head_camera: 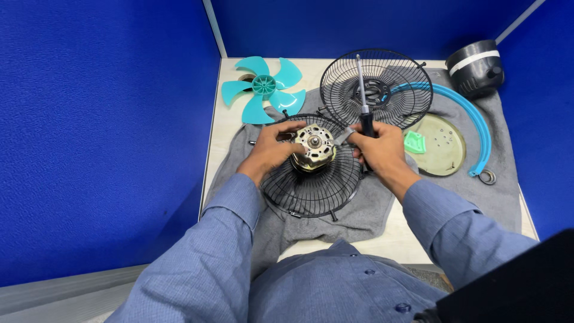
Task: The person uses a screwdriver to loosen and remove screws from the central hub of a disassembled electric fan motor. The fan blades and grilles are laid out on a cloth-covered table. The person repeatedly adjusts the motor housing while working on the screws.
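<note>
A metal fan motor (314, 147) sits in the middle of a black wire fan guard (311, 185) on a grey cloth. My left hand (270, 149) grips the motor from its left side. My right hand (378, 149) holds a screwdriver (362, 96) with a black and grey handle pointing away from me, and its fingers also touch a small grey part at the motor's right edge. The screwdriver's tip is hidden in my fist.
A second black wire guard (382, 84) lies behind. A teal fan blade (263, 88) rests at the back left. A blue plastic ring strip (472, 113), a round olive plate (445, 143), a green clip (414, 142) and a black motor housing (475, 67) are on the right. Blue partition walls enclose the desk.
</note>
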